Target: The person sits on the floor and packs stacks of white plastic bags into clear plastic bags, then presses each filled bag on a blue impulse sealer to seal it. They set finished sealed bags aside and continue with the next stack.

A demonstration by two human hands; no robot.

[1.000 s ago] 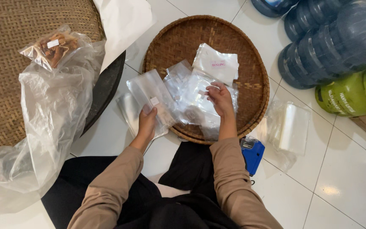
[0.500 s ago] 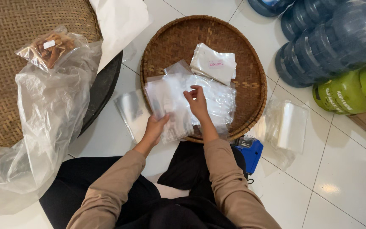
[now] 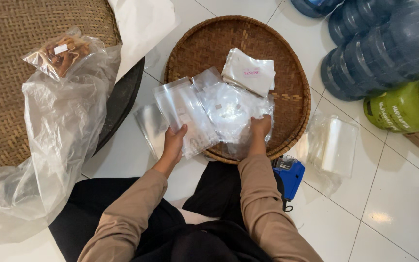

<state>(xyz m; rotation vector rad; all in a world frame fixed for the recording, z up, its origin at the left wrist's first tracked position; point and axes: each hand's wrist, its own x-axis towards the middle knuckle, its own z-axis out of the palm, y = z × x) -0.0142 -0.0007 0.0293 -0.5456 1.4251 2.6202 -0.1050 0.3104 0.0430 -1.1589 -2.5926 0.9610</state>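
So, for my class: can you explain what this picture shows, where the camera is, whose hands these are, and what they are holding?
There is no machine here. The one view comes from a camera worn on a person's head, looking down at their own arms as they sit on a white tiled floor. The left hand holds a clear plastic bag. The right hand grips a bundle of clear bags over a round woven tray, which also carries a white packet. Nearby lie a blue handheld tool, more clear bags, blue water jugs and a packed bag of brown snacks.
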